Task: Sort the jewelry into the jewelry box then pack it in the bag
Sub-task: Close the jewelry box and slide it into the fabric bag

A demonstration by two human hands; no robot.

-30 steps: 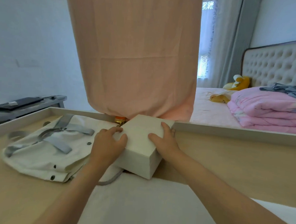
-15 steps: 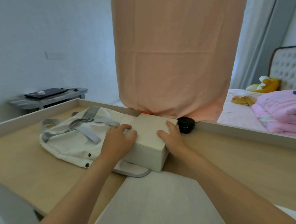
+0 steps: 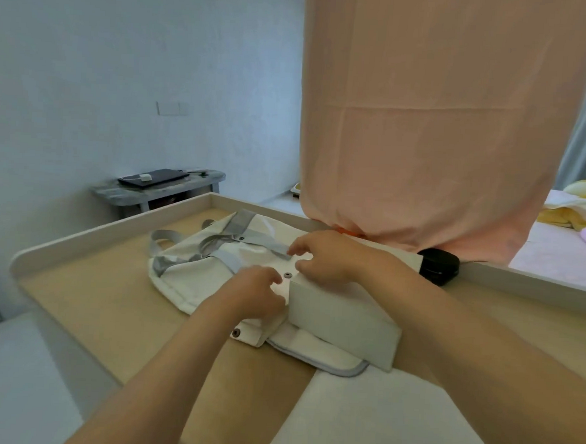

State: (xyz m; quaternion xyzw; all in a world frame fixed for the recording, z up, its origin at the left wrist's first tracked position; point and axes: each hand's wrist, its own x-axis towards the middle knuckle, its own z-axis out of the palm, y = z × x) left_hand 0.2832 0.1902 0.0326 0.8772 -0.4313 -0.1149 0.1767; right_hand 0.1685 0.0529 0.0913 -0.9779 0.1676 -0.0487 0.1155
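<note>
The white jewelry box [image 3: 344, 321] was seen closed at centre right, lying on the flap of the cream bag [image 3: 194, 267] on the wooden table [image 3: 94, 289]; the left hand [image 3: 250, 294] was curled down, its fingers bunching the bag's fabric beside a snap; the right hand [image 3: 327, 257] was arched over the box's upper left corner, forefinger and thumb pinching the bag's edge by a grey strap.

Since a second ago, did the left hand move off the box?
Yes. The left hand has slid leftward off the box and now grips the bag edge beside it, near a snap button.
</note>
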